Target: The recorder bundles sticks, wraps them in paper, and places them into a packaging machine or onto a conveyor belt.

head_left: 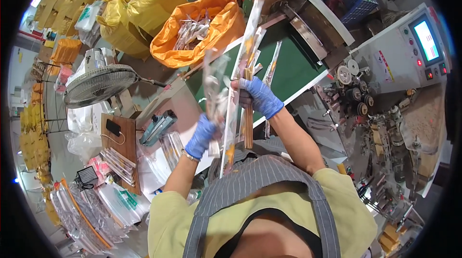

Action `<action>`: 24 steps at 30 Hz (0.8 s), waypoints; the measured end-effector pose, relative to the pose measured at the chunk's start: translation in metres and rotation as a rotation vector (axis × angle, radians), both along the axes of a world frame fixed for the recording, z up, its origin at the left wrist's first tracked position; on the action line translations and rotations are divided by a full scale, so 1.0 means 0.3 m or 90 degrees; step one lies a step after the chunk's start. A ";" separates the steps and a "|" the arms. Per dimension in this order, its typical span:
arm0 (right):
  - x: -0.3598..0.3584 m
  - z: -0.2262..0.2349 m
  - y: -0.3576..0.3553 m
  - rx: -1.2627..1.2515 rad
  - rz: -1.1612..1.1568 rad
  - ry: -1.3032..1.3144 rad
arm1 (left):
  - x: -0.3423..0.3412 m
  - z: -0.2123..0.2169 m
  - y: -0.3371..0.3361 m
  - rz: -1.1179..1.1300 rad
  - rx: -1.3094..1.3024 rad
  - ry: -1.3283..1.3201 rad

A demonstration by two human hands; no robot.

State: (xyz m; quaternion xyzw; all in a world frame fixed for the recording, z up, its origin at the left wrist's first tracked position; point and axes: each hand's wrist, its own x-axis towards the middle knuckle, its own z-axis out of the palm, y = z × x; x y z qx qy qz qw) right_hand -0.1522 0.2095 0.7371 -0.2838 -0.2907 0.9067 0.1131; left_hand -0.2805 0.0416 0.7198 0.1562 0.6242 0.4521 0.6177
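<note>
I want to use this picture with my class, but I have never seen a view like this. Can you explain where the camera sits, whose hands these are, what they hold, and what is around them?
The camera sits on a person's head and looks down, so the round, bent edges come from its wide lens. Both forearms rising from below belong to that person, who wears blue gloves. The right hand grips a bundle of long thin sticks with narrow clear packets. The left hand holds a crinkled clear plastic bag. Ahead runs a green conveyor belt leading to a grey packing machine with a lit screen. An orange sack holds finished packets; a fan stands at left.
</note>
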 end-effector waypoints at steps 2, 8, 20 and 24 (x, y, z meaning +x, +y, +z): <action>-0.009 0.042 0.001 0.116 -0.035 -0.078 | -0.019 0.024 0.126 0.198 0.131 -0.072; -0.038 0.111 0.011 0.306 -0.180 -0.126 | -0.171 0.138 0.390 0.132 0.285 -0.215; -0.080 -0.073 -0.024 0.645 -0.178 -0.157 | -0.003 0.185 0.443 -0.056 0.366 0.098; 0.020 0.152 0.005 0.783 0.075 -0.130 | -0.087 0.077 0.366 0.094 0.395 0.063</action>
